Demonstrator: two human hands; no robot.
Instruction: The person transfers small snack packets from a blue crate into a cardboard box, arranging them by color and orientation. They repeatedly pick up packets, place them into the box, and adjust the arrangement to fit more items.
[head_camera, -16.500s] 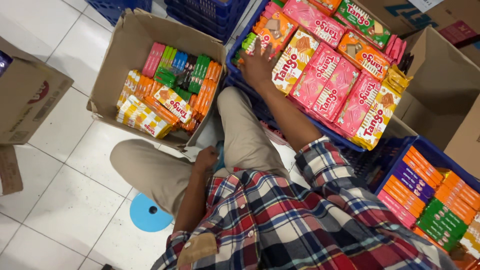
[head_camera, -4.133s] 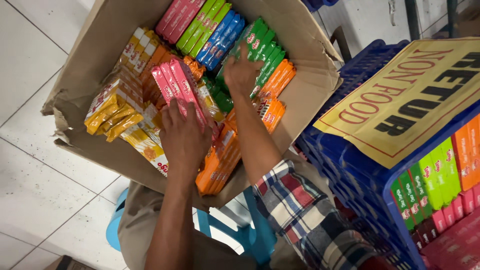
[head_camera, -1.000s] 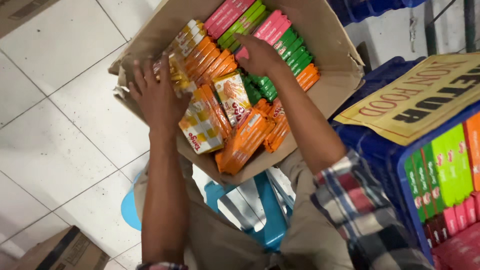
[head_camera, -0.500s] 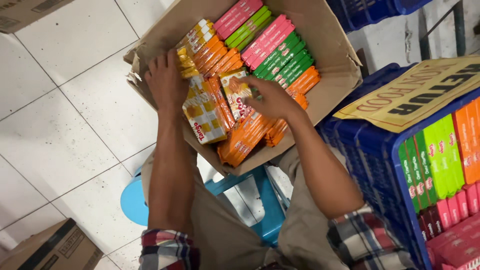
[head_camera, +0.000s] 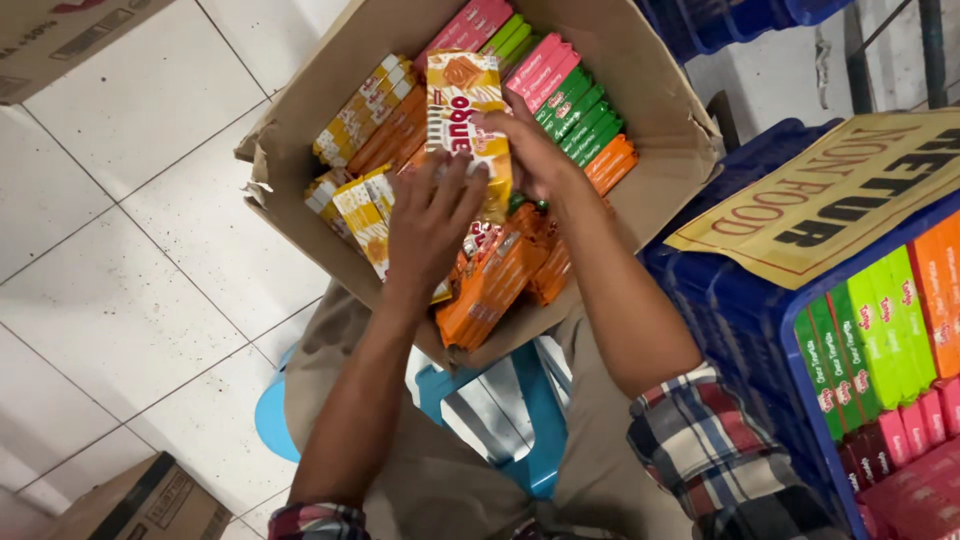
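Note:
An open cardboard box (head_camera: 660, 75) rests on my lap, packed with flat wafer packs in pink, green, orange and yellow. My right hand (head_camera: 535, 150) grips a large yellow-orange wafer pack (head_camera: 462, 100) and holds it upright above the box. The fingers of my left hand (head_camera: 430, 215) touch the lower edge of that same pack, and the palm lies over the yellow packs (head_camera: 355, 205) and orange packs (head_camera: 490, 285) in the near half of the box.
A blue plastic crate (head_camera: 740, 300) stands at the right with a yellow cardboard sign (head_camera: 830, 195) on top and rows of green, orange and pink packs inside. A blue stool (head_camera: 530, 400) shows under my legs. Cardboard boxes (head_camera: 140, 505) sit on the white tiled floor.
My right hand has lifted the large yellow-orange pack out of the box's middle and raised it upright. My left hand moved from the box's left side to the pack's lower edge.

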